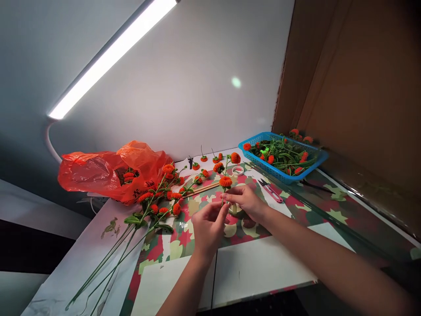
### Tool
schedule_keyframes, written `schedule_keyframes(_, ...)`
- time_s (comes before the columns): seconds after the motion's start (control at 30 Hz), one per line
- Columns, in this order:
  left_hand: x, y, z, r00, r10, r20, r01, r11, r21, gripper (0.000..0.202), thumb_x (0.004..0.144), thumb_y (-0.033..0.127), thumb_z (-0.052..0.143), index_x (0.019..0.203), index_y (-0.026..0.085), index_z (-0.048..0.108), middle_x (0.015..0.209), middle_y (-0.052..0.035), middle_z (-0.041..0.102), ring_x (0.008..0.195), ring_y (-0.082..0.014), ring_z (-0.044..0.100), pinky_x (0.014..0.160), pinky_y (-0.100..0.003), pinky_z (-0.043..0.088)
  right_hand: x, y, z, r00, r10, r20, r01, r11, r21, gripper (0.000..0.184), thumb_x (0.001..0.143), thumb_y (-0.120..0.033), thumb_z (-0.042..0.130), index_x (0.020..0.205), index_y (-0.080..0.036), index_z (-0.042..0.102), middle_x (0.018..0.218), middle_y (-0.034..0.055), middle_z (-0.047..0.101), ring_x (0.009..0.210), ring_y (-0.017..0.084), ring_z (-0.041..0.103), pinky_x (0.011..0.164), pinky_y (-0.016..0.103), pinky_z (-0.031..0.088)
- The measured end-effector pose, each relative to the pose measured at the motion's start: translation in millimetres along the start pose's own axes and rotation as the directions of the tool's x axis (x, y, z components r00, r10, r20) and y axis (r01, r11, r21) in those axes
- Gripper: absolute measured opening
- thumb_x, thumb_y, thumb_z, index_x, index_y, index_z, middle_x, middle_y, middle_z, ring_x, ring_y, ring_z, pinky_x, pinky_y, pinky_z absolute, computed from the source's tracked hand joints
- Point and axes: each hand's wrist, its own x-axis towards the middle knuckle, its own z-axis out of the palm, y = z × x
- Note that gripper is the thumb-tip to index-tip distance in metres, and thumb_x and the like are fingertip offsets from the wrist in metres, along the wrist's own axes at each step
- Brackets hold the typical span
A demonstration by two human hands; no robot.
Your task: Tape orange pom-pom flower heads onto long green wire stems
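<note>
My left hand (208,228) and my right hand (246,201) meet over the middle of the table, fingers pinched together on the green stem of a small flower sprig (225,181) with orange fuzzy blossoms. The sprig stands upright between both hands. A roll of green tape (235,210) lies just under my right hand, partly hidden. To the left lie several finished long-stemmed orange flower branches (154,202), their stems running to the table's near-left edge.
A blue basket (282,154) of orange blossoms and green stems sits at the back right. Red-handled snips (270,190) lie before it, with a white tape ring (237,170) nearby. An orange plastic bag (112,172) sits at the back left. A cardboard wall (355,87) stands on the right.
</note>
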Motion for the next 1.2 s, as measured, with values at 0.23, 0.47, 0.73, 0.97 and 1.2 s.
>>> schedule_keyframes(0.23,6,0,-1.1,1.000,-0.016,-0.023,0.013,0.994,-0.111,0.022,0.075,0.037,0.061,0.071,0.016,0.062,0.050,0.0031,0.054,0.041,-0.0081,0.049,0.041,-0.019,0.037,-2,3,7,0.995,-0.100,-0.008,0.100,0.995,-0.017,0.030,0.062,-0.044,0.071,0.069,-0.015,0.070,0.063,0.0009,0.058,0.060,0.010,0.047,0.059,0.025,0.038)
schedule_keyframes(0.47,11,1,-4.9,0.910,-0.293,0.292,0.414,0.667,-0.620,0.025,0.064,0.031,0.071,0.065,0.013,0.055,0.042,0.0092,0.040,0.030,0.0010,0.028,0.030,-0.010,0.019,-5,2,8,0.986,-0.087,0.139,0.077,0.994,0.080,0.027,0.065,-0.042,0.071,0.071,-0.016,0.066,0.066,-0.0003,0.057,0.065,0.010,0.049,0.068,0.026,0.040)
schedule_keyframes(0.73,8,-1,-5.4,0.889,-0.335,0.311,0.452,0.749,-0.485,0.027,0.066,0.038,0.069,0.067,0.013,0.057,0.043,0.0085,0.041,0.030,-0.0014,0.031,0.031,-0.014,0.024,-6,-8,0,0.988,-0.064,0.141,0.075,0.995,-0.069,0.026,0.065,-0.040,0.071,0.065,-0.014,0.068,0.065,0.0017,0.061,0.066,0.012,0.053,0.065,0.026,0.039)
schedule_keyframes(0.97,0,1,-0.7,0.999,0.027,-0.019,-0.027,0.999,-0.023,0.022,0.072,0.037,0.066,0.070,0.015,0.065,0.054,0.0005,0.058,0.041,-0.0071,0.047,0.039,-0.019,0.036,-4,-3,4,0.998,-0.046,-0.036,0.044,0.997,-0.065,0.029,0.055,-0.040,0.077,0.062,-0.014,0.066,0.063,0.0010,0.060,0.062,0.012,0.052,0.062,0.026,0.039)
schedule_keyframes(1.2,10,-2,-4.0,0.914,-0.283,0.289,0.403,0.700,-0.590,0.029,0.063,0.038,0.072,0.065,0.013,0.056,0.043,0.0081,0.043,0.027,0.0015,0.025,0.028,-0.011,0.018,-7,-4,6,0.978,-0.078,0.194,0.067,0.996,0.059,0.033,0.060,-0.047,0.073,0.066,-0.015,0.067,0.067,0.0012,0.062,0.072,0.014,0.056,0.075,0.029,0.042)
